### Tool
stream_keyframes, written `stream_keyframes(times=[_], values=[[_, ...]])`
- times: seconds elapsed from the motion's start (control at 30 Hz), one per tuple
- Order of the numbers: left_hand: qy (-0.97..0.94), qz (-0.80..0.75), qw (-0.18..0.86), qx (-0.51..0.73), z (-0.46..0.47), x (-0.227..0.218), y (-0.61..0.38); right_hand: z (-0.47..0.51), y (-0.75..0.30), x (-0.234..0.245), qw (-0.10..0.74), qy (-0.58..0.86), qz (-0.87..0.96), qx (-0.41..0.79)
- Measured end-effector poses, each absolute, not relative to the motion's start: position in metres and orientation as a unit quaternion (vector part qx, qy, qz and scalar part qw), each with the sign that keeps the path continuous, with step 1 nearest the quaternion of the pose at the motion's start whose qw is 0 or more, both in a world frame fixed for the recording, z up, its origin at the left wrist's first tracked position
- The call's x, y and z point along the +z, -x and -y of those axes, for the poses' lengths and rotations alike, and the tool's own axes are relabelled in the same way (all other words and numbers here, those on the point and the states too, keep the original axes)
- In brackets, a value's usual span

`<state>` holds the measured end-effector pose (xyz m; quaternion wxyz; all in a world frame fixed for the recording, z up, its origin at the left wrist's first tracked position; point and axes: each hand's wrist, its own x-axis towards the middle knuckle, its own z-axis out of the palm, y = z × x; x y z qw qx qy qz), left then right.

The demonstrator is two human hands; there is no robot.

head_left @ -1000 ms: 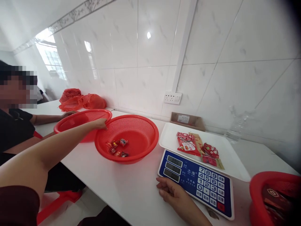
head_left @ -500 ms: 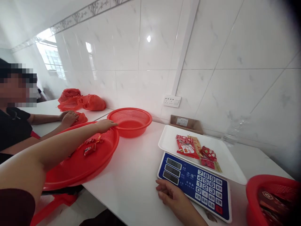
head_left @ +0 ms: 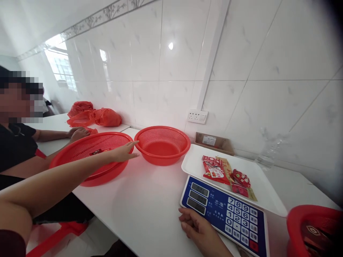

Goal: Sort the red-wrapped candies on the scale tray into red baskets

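My left hand [head_left: 123,152] reaches across a large red mesh basket [head_left: 92,181] that has a few small wrapped sweets [head_left: 99,151] in it. Its fingers are stretched out and apart, the tips at the rim of a second red basket [head_left: 162,159] by the wall; nothing is held. My right hand [head_left: 195,225] lies loosely curved on the table, empty, beside the blue keypad panel of a scale [head_left: 219,210]. Several red and gold snack packets [head_left: 217,169] lie on the scale's white pan [head_left: 191,160].
A co-worker [head_left: 16,142] sits at the left, hands on a red bag. Red plastic bags [head_left: 107,117] are behind. A cardboard box [head_left: 227,145] and a clear plastic item [head_left: 268,157] stand along the wall. Another red basket [head_left: 297,221] of packets is at right.
The basket by the wall has shifted right, and the larger basket has moved farther back onto the table. My left hand has moved slightly right, fingers spreading. My right hand stays by the scale.
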<state>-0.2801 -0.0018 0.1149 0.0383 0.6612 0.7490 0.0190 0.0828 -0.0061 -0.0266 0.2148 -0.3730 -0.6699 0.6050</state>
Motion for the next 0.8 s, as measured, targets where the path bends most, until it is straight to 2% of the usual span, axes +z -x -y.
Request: stream_keyframes(times=[0.1,0.4,0.6,0.8], values=[[-0.659,-0.75,0.065,-0.016,0.012,0.11,0.272,0.006,-0.084,-0.028,0.217,0.37,0.678,0.598],[-0.66,-0.748,0.004,-0.067,0.005,0.111,0.302,0.009,-0.083,-0.022,0.215,0.374,0.685,0.587],[-0.675,-0.737,-0.032,-0.021,0.002,0.119,0.325,0.01,-0.082,-0.019,0.225,0.382,0.675,0.59],[-0.742,-0.669,-0.027,0.029,-0.012,0.114,0.285,0.009,-0.081,-0.019,0.226,0.382,0.677,0.586]])
